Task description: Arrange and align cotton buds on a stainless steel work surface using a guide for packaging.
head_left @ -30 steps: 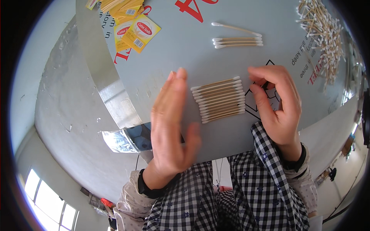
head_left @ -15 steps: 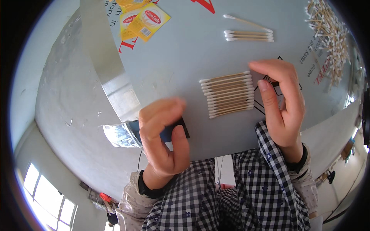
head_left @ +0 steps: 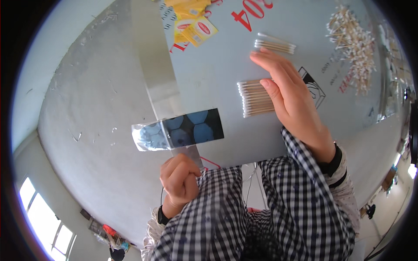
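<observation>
A row of cotton swabs (head_left: 255, 99) lies side by side on the grey sheet, its right end hidden beneath my right hand (head_left: 296, 98). That hand is open, fingers stretched toward a smaller group of swabs (head_left: 275, 46) farther away. Whether it touches the row I cannot tell. My left hand (head_left: 179, 177) is curled into a fist by the table's near edge, with nothing visible in it. Just beyond it lies a clear-ended plastic pouch (head_left: 177, 130) with a dark and blue pattern.
A large loose heap of cotton swabs (head_left: 352, 48) lies at the far right, beside crinkled clear plastic (head_left: 387, 104). Yellow printed cards (head_left: 198, 32) overlap at the far left of the grey sheet (head_left: 217, 74). The bare table (head_left: 96, 87) extends leftward.
My left hand has drawn back toward me and closed, uncovering the pouch. My right hand has moved left and away from me, over the row's end, with its fingers straighter. The view has shifted.
</observation>
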Motion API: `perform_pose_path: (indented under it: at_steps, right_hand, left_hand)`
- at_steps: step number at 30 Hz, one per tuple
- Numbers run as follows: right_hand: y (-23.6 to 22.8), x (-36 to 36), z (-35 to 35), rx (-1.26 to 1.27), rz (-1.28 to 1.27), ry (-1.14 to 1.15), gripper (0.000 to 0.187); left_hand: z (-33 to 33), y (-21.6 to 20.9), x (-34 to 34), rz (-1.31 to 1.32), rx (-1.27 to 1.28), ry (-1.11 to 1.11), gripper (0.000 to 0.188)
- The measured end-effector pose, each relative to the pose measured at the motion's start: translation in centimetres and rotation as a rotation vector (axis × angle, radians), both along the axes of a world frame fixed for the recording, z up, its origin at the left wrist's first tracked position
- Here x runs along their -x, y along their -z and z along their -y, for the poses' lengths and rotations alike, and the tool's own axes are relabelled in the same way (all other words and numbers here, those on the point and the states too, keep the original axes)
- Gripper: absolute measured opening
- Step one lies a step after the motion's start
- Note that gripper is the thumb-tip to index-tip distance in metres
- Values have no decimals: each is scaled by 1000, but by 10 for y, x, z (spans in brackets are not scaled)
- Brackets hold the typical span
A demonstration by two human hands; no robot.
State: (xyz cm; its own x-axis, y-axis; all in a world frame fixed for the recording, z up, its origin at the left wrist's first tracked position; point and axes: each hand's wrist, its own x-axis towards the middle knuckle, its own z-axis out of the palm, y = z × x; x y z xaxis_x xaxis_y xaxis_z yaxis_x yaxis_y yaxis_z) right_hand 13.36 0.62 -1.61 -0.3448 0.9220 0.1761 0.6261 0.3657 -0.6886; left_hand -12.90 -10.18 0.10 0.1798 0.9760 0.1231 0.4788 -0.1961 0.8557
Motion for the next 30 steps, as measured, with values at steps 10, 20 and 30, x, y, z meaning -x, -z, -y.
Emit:
perform_pose_path:
  at_steps: [10, 20, 30]
  right_hand:
    - [-157, -58, 74, -23, 78, 231, 37]
    - [-259, -46, 226, -129, 43, 340, 36]
    - [-259, 47, 230, -315, -170, 291, 35]
  left_hand:
    - [130, -34, 87, -15, -33, -471, 5]
    - [215, -122, 131, -102, -391, -667, 15]
    - [185, -184, 133, 83, -646, -563, 15]
